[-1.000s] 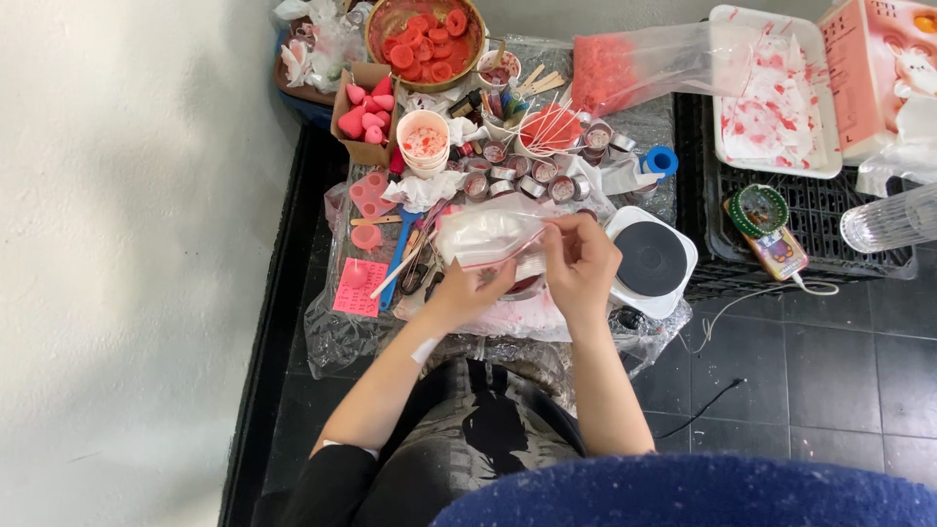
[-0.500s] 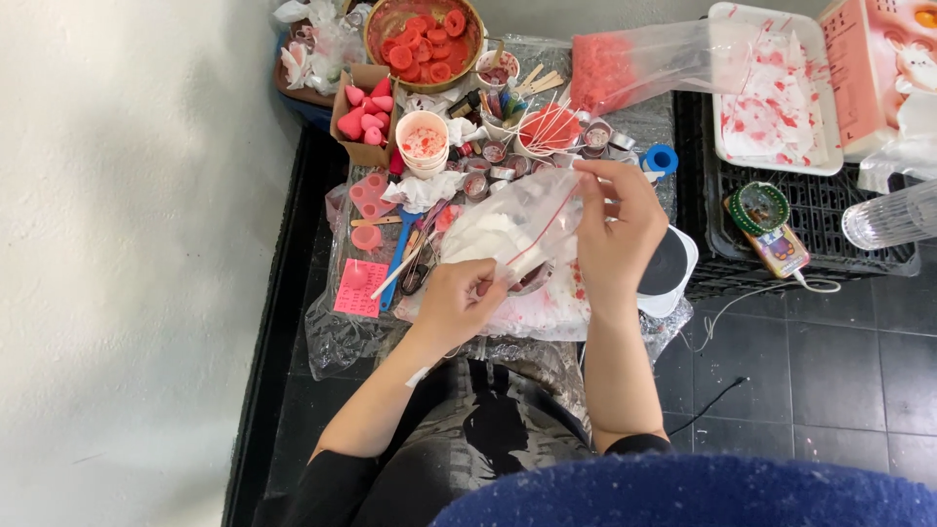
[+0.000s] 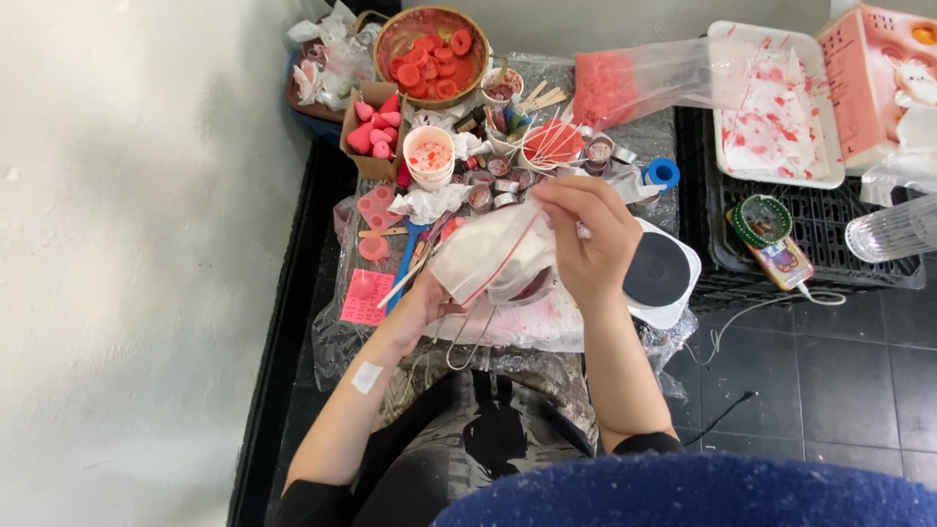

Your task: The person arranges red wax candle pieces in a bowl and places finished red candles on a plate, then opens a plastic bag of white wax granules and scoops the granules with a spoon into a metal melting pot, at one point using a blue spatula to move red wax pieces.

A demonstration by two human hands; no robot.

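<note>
1. Left hand (image 3: 415, 310) closed on the lower left corner of a clear zip-top plastic bag with a red seal strip and white contents (image 3: 493, 256); fingers curl under the bag, thumb side hidden beneath the plastic
2. Right hand (image 3: 586, 239) pinches the bag's upper right edge, fingertips bunched together at the top; the palm covers that end of the bag, so what lies between the fingers cannot be made out
3. Bag is stretched between the two hands, tilted, its lower left end in the left hand and its upper right end in the right; red strip runs diagonally across the visible face
4. Bag is held above a crinkled clear plastic sheet stained red (image 3: 547, 327) that covers the work surface in front of the person's lap
5. Just right of the right hand: a white square hot plate with a round black top (image 3: 664, 273), partly covered by the wrist
6. Left of the left hand: a pink square sticky note (image 3: 366, 301), and a blue-handled tool (image 3: 402, 268) lying near the bag's left edge
7. Beyond the hands: a white paper cup with red-flecked contents (image 3: 429, 156), a small round bowl crossed by thin white sticks (image 3: 551, 141), and a cluster of small round metal tins (image 3: 488, 185)
8. Far edge: a round wooden bowl of red moulded pieces (image 3: 431, 49) and a brown cardboard box of pink cone shapes (image 3: 373, 122)
9. A white plaster strip (image 3: 367, 377) sits on the left forearm
</note>
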